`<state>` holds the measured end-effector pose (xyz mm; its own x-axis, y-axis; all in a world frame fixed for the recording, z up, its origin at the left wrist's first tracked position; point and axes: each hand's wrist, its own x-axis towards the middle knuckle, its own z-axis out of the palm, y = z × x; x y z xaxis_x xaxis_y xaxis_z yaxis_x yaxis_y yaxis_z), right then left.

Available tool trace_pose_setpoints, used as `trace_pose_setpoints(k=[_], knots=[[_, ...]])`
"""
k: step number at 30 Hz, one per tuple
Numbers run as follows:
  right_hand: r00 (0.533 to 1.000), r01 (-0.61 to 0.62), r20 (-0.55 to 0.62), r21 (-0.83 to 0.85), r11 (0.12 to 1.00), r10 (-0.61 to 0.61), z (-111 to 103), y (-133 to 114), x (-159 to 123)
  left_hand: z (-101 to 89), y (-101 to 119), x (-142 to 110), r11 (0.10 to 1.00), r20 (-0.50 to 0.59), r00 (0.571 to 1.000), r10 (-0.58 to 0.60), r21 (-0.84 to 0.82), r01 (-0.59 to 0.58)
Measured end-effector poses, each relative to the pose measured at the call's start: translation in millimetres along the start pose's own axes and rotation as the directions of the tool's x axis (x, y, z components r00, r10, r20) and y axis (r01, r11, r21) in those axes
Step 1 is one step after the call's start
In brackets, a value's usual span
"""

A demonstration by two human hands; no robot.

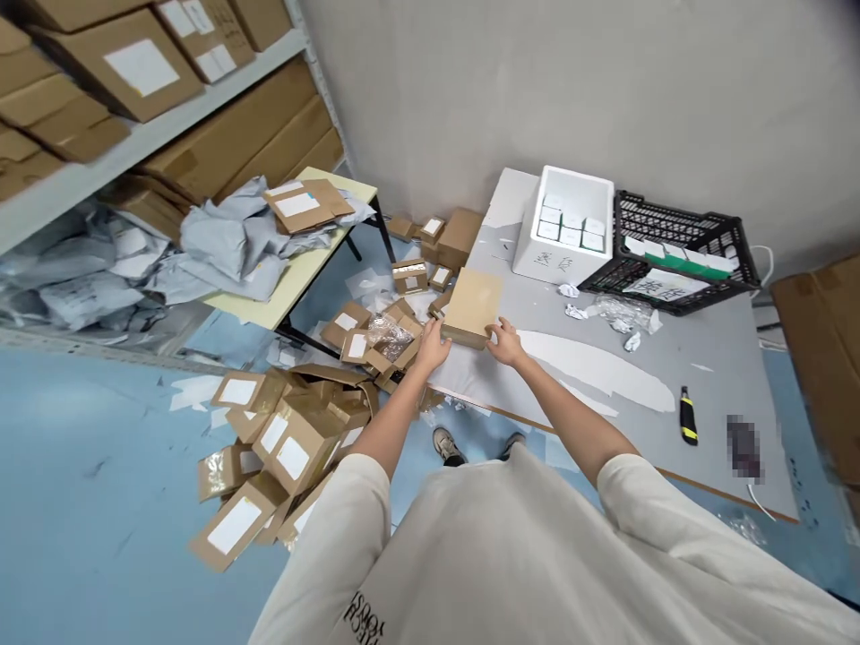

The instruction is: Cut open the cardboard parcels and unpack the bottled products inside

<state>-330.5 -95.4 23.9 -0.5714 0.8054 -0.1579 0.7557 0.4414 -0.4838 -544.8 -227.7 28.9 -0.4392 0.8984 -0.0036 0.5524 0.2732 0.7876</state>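
A small brown cardboard box [474,303] lies flat at the left end of the grey table, its plain top facing up. My left hand [434,348] grips its near left corner, fingers curled against the side. At the near right corner my right hand [503,343] has its thumb and fingers closed on the edge. Torn white paper patches [597,363] mark the tabletop to the right of the box. Farther right lies a black and yellow box cutter [687,417].
A white foam box [568,224] and a black crate [678,251] with white-and-green packs stand at the table's back. Crumpled plastic [622,313] lies before them. Cartons [288,448] are heaped on the floor at left. Grey mailer bags [221,237] cover a yellow table [288,300] beside shelving.
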Motion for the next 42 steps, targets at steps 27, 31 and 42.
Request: trace_pose_setpoints(k=[27, 31, 42], knots=[[0.919, -0.175, -0.213, 0.533, 0.828, 0.332, -103.9, 220.9, -165.1, 247.5, 184.0, -51.8, 0.960, 0.167, 0.958, 0.233, -0.198, -0.198], [0.913, -0.190, -0.225, 0.503, 0.843, 0.340, -132.1, 290.6, -203.8, 313.9, 223.6, -75.1, 0.960, 0.194, 0.954, 0.230, -0.208, -0.189], [0.963, -0.206, -0.090, 0.369, 0.906, 0.255, -152.4, 366.2, -231.2, 358.2, 254.5, -85.6, 0.990, 0.297, 0.953, 0.064, 0.100, -0.098]])
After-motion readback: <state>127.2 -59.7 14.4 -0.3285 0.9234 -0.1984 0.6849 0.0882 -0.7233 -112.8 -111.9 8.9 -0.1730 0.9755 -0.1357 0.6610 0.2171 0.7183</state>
